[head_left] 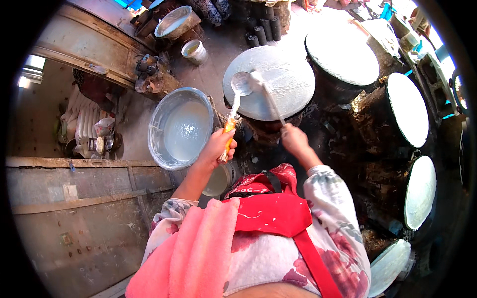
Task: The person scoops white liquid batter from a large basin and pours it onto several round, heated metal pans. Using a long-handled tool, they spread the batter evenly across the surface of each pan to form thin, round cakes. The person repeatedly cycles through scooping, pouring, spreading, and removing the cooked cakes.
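My left hand (218, 147) is closed round the orange grip of a ladle (242, 84). White batter coats its shaft, and the bowl is over the left part of a round griddle (288, 74). A thin white layer covers the griddle's top. My right hand (295, 141) grips the lower end of a pale, long-handled spreader (271, 102), whose blurred head is beside the ladle's bowl over the griddle. Left of the griddle, close to my left hand, stands a wide tub (155, 130) of white batter. Below that tub a smaller bucket (217, 181) is partly hidden by my left arm.
More round griddles with white tops (343, 52), (407, 109), (420, 192), (390, 268) curve round my right side on dark stoves. A white bucket (195, 52) and a basin (173, 22) stand at the far left. Wooden panels (74, 218) border the left.
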A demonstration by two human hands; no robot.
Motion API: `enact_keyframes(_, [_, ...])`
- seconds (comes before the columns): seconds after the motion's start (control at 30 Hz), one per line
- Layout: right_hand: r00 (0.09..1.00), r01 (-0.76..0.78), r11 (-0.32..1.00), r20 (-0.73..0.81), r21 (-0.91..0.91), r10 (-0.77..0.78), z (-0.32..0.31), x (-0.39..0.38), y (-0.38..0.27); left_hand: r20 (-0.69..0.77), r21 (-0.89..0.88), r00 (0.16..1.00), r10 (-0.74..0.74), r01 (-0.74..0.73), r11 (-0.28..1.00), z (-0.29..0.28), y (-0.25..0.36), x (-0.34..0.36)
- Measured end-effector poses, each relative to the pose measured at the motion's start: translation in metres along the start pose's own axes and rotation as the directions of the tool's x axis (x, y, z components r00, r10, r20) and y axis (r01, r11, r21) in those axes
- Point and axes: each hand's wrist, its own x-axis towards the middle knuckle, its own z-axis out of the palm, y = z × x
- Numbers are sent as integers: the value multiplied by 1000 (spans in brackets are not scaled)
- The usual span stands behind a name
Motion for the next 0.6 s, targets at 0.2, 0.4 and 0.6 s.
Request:
enact_keyframes(0.2, [999, -1, 959, 50, 285, -14, 44, -24, -55, 124, -373, 992, 28, 21, 928, -22, -7, -14])
enact_keyframes(0.4, [913, 343, 937, -257, 70, -316, 16, -18, -102, 98, -584, 984, 151, -66, 809, -33, -5, -47])
enact_keyframes(0.6, [919, 378, 899, -23, -221, -392, 20, -28, -51, 304, -826, 905, 298, 94, 556, -44, 30, -64])
